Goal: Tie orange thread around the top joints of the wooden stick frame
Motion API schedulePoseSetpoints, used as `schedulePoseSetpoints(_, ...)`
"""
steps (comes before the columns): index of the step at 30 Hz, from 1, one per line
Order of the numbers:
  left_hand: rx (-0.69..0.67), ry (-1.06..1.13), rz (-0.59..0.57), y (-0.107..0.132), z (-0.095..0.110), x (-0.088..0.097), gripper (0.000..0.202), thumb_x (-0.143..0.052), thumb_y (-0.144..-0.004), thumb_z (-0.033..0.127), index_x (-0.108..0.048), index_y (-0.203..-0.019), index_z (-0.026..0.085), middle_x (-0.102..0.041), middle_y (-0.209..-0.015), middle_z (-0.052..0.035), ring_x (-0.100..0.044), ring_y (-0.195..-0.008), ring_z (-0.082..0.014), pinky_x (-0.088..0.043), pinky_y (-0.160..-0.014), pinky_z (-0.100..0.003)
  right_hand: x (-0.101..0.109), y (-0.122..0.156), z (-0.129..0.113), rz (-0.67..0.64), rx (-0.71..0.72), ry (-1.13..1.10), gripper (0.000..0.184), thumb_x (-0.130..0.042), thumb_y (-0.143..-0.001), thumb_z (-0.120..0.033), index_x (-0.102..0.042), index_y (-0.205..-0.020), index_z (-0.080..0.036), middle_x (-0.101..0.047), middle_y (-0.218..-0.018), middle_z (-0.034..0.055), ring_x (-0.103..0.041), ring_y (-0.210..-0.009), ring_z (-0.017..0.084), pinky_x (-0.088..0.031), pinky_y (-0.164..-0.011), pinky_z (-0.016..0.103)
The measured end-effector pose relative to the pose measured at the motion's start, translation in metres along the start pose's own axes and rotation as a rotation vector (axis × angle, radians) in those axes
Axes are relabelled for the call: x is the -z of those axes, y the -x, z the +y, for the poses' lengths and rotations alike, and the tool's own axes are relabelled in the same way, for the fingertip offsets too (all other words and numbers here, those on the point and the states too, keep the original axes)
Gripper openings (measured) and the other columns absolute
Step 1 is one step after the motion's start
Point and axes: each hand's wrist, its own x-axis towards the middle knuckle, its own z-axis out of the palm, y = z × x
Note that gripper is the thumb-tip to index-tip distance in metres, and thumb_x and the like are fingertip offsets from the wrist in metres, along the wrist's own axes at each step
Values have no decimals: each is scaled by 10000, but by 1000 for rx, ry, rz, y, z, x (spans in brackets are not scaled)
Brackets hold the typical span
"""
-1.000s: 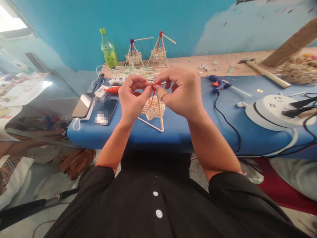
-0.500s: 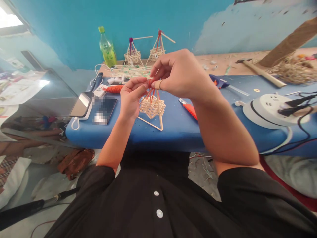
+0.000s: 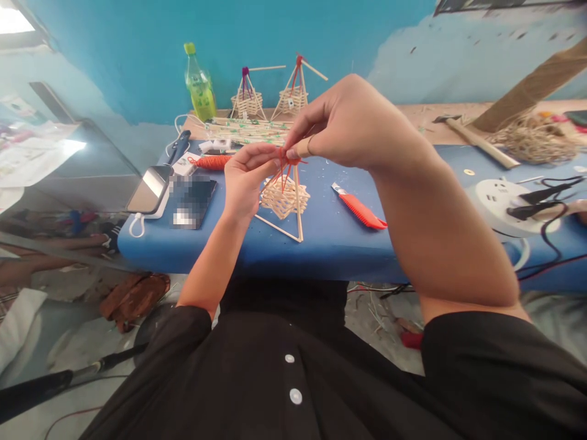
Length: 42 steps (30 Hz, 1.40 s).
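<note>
- Right hand [image 3: 348, 125], centre of frame: the forearm is raised across the view and the wrist bent down. Thumb and forefinger pinch the red thread [image 3: 288, 164] at the tip of the stick model [image 3: 284, 198].
- Left hand [image 3: 243, 183], left of centre: the fingers are curled upward, and their tips pinch the same thread from the other side.
- The model stands on the blue table [image 3: 321, 250], just below both hands. We judge that a hard pull could snap its thin sticks or tip it, and that a loosened pinch could slacken the winding.
- Orange utility knife [image 3: 360, 211], right of the model: we judge that a dropped wrist could meet it.
- Purple-tied stick model [image 3: 247, 101], upper centre: well apart.
</note>
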Motion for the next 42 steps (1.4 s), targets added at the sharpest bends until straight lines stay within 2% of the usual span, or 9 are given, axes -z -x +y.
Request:
schedulePoseSetpoints(4,15,10,8,0,-3,1,290,-983,-729,113,-815,-933,232,-875,-902,34,-878,-885,-163,-721,-837,-253,-6,3,-5,43,-8,25,69,-917,-787,-252,-886,-844,-228,-803,-783,20,-783,-851,231,-595,-793,345)
schedulePoseSetpoints(10,12,20,-12,-3,-8,4,314,-1026,-739,173,-825,-971,242,-884,-972,32,-876,-914,-162,-714,-826,-244,-8,-4,-9,111,18,114,202,-971,-697,-174,-801,-792,-227,-768,-766,28,-771,-866,264,-620,-827,396)
schedulePoseSetpoints(13,15,6,-8,-5,-11,7,327,-1031,-745,206,-816,-988,252,-883,-994,41,-870,-906,-149,-684,-763,-217,-3,-17,-17,40,38,305,227,-967,-666,-113,-788,-742,-231,-722,-690,7,-745,-827,262,-623,-833,416)
schedulePoseSetpoints(16,17,-18,-16,-6,-14,9,336,-1023,-768,215,-801,-1017,260,-875,-1003,45,-864,-911,-144,-673,-761,-230,3,-32,-31,-66,-52,512,249,-987,-646,-79,-817,-750,-229,-713,-660,-16,-706,-738,236,-632,-834,436)
schedulePoseSetpoints(22,40,-93,-112,-14,-9,15,352,-1020,-818,252,-751,-1045,260,-868,-1037,31,-863,-1050,-193,-700,-959,-357,11,-51,-52,-257,-168,728,204,-987,-800,-175,-903,-966,-257,-715,-699,-62,-703,-780,157,-602,-997,385)
schedulePoseSetpoints(27,112,-159,-156,-27,-6,25,479,-1080,-743,258,-724,-1064,257,-857,-976,30,-826,-1005,-204,-662,-842,-331,14,-50,-47,-270,-122,696,222,-978,-800,-198,-904,-996,-273,-723,-726,-68,-650,-755,138,-581,-996,371)
schedulePoseSetpoints(32,105,-135,-211,-32,-6,22,367,-1046,-783,256,-731,-967,233,-771,-885,24,-798,-844,-148,-618,-680,-268,16,-41,-44,-213,-139,673,267,-1019,-757,-215,-885,-985,-250,-729,-748,-52,-628,-747,160,-571,-939,394)
schedulePoseSetpoints(38,15,-180,-276,-34,-1,13,293,-990,-840,233,-718,-949,223,-737,-911,1,-762,-803,-125,-599,-655,-249,21,-38,-36,-262,-76,585,255,-979,-779,-187,-871,-1003,-245,-761,-833,-31,-668,-812,189,-542,-881,385)
schedulePoseSetpoints(42,-93,-203,-261,-27,1,10,307,-1012,-821,334,-746,-942,241,-745,-939,2,-725,-816,-114,-581,-636,-229,21,-15,-10,-135,117,526,351,-924,-773,-176,-847,-1101,-274,-814,-1043,-16,-740,-990,194,-559,-919,349)
